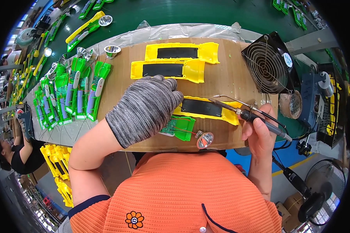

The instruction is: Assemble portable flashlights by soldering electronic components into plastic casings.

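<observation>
My left hand (146, 106), in a grey knit glove, is closed with its fingertips at the left end of a yellow plastic housing (231, 112); what they pinch is hidden. That housing has a black panel (201, 107) set in it. In my right hand (260, 130) is a soldering iron (260, 121) with a thin curved metal tube along it, its tip over the panel's upper right. Partly under my left hand lies a green housing (186, 128) with a circuit board, joined by red wires to a reflector lamp (205, 140). Two more yellow housings (209, 52) (197, 72) lie beyond.
Several green housings with boards and batteries (79, 91) stand in rows on the left, near a loose reflector (112, 50). A square black fan (268, 64) stands at the right, beside a round container (291, 104) and a blue-grey box (309, 97). Another person (21, 151) sits far left.
</observation>
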`<state>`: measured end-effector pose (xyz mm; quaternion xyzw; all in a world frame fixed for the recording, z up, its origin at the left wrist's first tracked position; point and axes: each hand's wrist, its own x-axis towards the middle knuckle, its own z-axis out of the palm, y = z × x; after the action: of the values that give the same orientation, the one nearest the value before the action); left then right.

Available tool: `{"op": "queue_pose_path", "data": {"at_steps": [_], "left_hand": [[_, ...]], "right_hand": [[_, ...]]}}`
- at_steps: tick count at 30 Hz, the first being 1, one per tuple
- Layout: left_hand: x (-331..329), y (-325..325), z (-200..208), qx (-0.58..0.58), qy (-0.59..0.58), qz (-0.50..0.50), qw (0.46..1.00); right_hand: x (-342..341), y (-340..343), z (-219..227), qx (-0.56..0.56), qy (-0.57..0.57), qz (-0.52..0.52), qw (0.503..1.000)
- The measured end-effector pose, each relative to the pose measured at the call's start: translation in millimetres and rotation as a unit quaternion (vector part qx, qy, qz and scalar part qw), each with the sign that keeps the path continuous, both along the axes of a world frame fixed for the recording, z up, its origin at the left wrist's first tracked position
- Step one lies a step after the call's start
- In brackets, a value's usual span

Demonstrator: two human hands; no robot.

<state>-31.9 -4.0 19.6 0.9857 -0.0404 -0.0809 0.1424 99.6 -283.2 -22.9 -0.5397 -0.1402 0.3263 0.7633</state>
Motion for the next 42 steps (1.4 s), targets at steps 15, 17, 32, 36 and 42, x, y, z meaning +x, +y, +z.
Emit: {"op": "queue_pose_path", "data": {"at_steps": [15, 17, 32, 36, 42], "left_hand": [[-13.3, -0.6, 33.8, 0.053, -0.103, -0.031, 0.993], [-20.4, -8.4, 32.9, 0.041, -0.106, -0.023, 0.993], [-21.0, -58.2, -20.4, -0.134, -0.138, 0.099, 0.976], [-13.5, -51.9, -24.4, -0.238, -0.125, 0.147, 0.952], [-1.2, -57.2, -14.7, -0.140, -0.056, 0.151, 0.977]], "right_hand": [[-5.9, -2.9, -0.4, 0.000, 0.004, 0.004, 1.000], [-7.3, -2.5, -0.8, 0.002, 0.003, 0.003, 1.000], [-40.0, 20.0, -4.1, 0.082, 0.118, -0.048, 0.988], [-15.5, 0.2, 8.0, 0.023, 0.017, -0.018, 0.999], [6.0, -7.7, 34.1, -0.095, -0.089, 0.050, 0.990]]}}
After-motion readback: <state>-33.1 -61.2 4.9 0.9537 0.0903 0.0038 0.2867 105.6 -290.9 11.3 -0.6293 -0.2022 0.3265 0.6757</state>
